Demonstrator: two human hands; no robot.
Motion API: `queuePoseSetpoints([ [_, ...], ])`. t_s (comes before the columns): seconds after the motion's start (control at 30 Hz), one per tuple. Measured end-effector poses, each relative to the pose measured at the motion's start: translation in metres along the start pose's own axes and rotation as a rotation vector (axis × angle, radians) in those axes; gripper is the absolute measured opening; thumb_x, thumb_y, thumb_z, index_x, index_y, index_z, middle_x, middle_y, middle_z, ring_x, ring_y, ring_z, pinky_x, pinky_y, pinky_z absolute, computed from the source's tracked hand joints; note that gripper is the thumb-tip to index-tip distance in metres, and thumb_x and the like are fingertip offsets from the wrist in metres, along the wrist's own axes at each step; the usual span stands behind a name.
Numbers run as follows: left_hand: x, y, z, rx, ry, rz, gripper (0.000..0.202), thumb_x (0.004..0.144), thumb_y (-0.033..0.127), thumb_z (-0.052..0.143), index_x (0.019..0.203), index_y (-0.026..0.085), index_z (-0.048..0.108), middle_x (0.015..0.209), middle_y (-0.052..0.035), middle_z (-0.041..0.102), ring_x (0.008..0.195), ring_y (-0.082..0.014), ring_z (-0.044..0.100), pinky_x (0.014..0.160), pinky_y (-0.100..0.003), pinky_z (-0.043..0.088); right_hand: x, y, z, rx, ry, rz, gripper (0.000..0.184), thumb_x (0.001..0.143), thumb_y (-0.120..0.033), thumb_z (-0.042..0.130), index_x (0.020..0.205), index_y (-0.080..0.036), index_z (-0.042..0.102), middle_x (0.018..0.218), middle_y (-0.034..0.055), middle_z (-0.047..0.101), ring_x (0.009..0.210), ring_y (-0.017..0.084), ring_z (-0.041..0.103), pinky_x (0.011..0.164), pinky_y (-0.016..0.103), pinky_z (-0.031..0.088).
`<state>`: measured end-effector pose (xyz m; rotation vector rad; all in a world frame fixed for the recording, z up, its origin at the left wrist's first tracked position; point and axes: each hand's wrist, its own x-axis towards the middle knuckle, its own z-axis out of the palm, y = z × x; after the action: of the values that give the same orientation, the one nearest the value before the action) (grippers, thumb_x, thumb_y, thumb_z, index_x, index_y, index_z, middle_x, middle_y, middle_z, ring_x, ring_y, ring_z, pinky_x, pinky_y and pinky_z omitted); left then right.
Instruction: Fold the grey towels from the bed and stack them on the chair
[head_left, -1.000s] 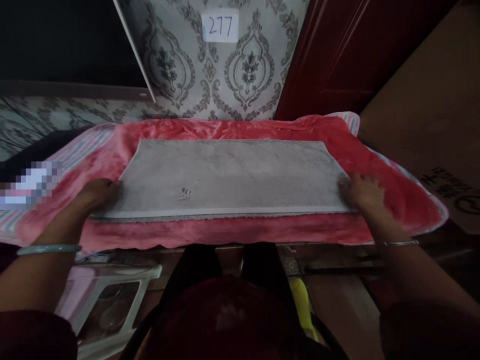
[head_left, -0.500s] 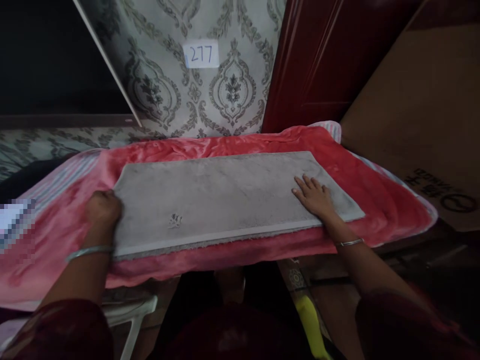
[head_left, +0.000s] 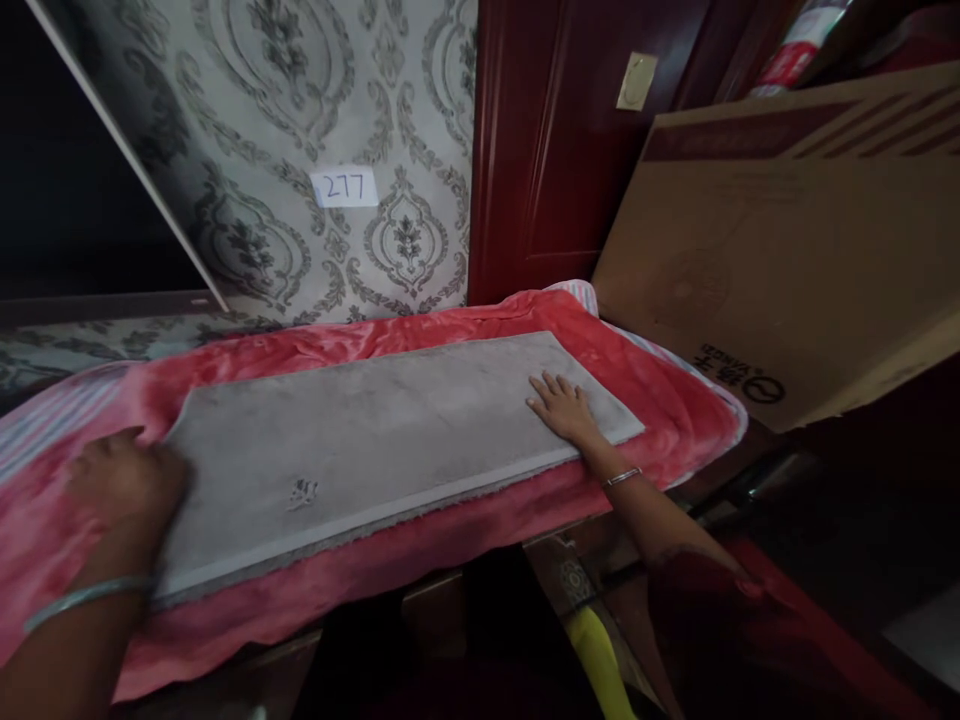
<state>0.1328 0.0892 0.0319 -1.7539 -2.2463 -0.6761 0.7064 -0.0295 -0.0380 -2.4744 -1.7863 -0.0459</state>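
Observation:
A grey folded towel (head_left: 390, 420) lies flat as a long strip on a red-pink blanket (head_left: 465, 525). Along its front edge runs a pale hem, and a small dark-and-white mark sits near its front left. My right hand (head_left: 566, 410) rests palm down on the towel's right end, fingers spread, a metal bangle at the wrist. At the left end, my left hand (head_left: 127, 485) is beside the towel's edge over the blanket, wearing a pale bangle. Motion blurs its fingers, so its grip on the edge cannot be made out.
Behind the blanket stands a patterned wall with a paper label (head_left: 346, 187) reading 277. A dark screen (head_left: 82, 170) is at the left. A red door (head_left: 555, 150) and a large cardboard box (head_left: 757, 250) stand at the right. Something yellow (head_left: 596, 655) is low in front.
My view has swung to the right, bringing more of the box into sight. My left hand's closed fist has loosened and blurred at the towel's left edge. My right hand stays flat on the towel.

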Motion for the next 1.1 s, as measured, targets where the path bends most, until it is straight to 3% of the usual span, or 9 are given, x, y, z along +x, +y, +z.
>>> queuePoseSetpoints([
  [0.07,-0.004,0.018,-0.002,0.088,-0.009,0.208,0.070,0.093,0.040,0.025,0.145,-0.001,0.047,0.150,-0.0296,0.048,0.140,-0.0423,0.044,0.110,-0.061,0.040,0.000,-0.001,-0.001,0.003,-0.008,0.001,0.064,0.105,-0.056,0.024,0.163,-0.031,0.028,0.171,0.0058,0.019,0.156,0.033,0.022,0.121,0.062,0.024],
  [0.17,-0.008,0.039,0.007,0.157,-0.241,0.399,0.069,0.098,0.043,0.025,0.155,0.008,0.038,0.166,-0.0182,0.031,0.154,-0.0368,0.025,0.120,-0.063,0.024,0.000,-0.002,-0.003,0.007,-0.026,0.002,0.064,0.105,-0.055,0.025,0.164,-0.031,0.026,0.172,0.0060,0.017,0.156,0.033,0.020,0.121,0.063,0.023],
  [0.27,-0.009,0.041,0.021,0.184,-0.431,0.353,0.065,0.102,0.044,0.020,0.160,0.017,0.031,0.170,-0.0109,0.024,0.156,-0.0362,0.020,0.121,-0.066,0.019,0.001,0.001,-0.005,0.024,-0.060,-0.011,0.064,0.105,-0.055,0.025,0.164,-0.032,0.025,0.172,0.0049,0.014,0.157,0.032,0.019,0.121,0.063,0.023],
  [0.37,-0.005,0.034,0.028,0.195,-0.452,0.324,0.064,0.104,0.044,0.018,0.162,0.019,0.026,0.171,-0.0089,0.020,0.157,-0.0353,0.019,0.121,-0.065,0.020,0.002,0.011,-0.009,0.039,-0.086,-0.056,0.064,0.104,-0.054,0.027,0.164,-0.030,0.025,0.172,0.0048,0.014,0.157,0.030,0.019,0.122,0.060,0.023],
  [0.5,0.004,0.042,0.020,0.231,-0.551,0.291,0.065,0.104,0.045,0.017,0.161,0.016,0.031,0.170,-0.0119,0.024,0.155,-0.0355,0.024,0.120,-0.064,0.026,0.009,0.018,-0.018,0.043,-0.058,-0.057,0.058,0.105,-0.049,0.030,0.157,-0.027,0.042,0.166,0.0080,0.035,0.150,0.031,0.036,0.119,0.058,0.031],
  [0.6,0.003,0.080,0.014,0.225,-0.493,0.299,0.066,0.103,0.045,0.019,0.156,0.010,0.037,0.165,-0.0195,0.033,0.152,-0.0359,0.031,0.119,-0.062,0.029,0.025,0.000,-0.026,0.019,0.069,-0.021,0.056,0.105,-0.045,0.029,0.150,-0.022,0.052,0.158,0.0137,0.046,0.146,0.033,0.040,0.117,0.058,0.032],
  [0.83,-0.028,0.210,0.045,0.051,-0.504,0.787,0.065,0.102,0.047,0.034,0.161,0.020,0.031,0.171,-0.0130,0.020,0.158,-0.0311,0.018,0.125,-0.059,0.017,0.083,-0.066,-0.019,0.088,-0.013,-0.168,0.065,0.105,-0.056,0.029,0.164,-0.029,0.026,0.172,0.0093,0.016,0.157,0.032,0.017,0.121,0.061,0.023],
  [1.0,-0.047,0.231,0.077,0.034,-0.418,0.854,0.064,0.101,0.052,0.036,0.159,0.025,0.037,0.168,-0.0104,0.028,0.156,-0.0348,0.023,0.124,-0.062,0.019,0.118,-0.035,-0.005,0.074,-0.034,-0.313,0.063,0.105,-0.058,0.022,0.163,-0.033,0.028,0.172,0.0022,0.019,0.158,0.027,0.016,0.125,0.055,0.016],
  [1.1,-0.048,0.226,0.084,0.023,-0.389,0.858,0.063,0.101,0.053,0.037,0.158,0.027,0.038,0.167,-0.0099,0.032,0.155,-0.0349,0.025,0.124,-0.062,0.021,0.132,0.008,-0.005,0.076,-0.031,-0.198,0.065,0.104,-0.059,0.022,0.163,-0.032,0.029,0.171,0.0022,0.021,0.158,0.027,0.017,0.126,0.055,0.017],
])
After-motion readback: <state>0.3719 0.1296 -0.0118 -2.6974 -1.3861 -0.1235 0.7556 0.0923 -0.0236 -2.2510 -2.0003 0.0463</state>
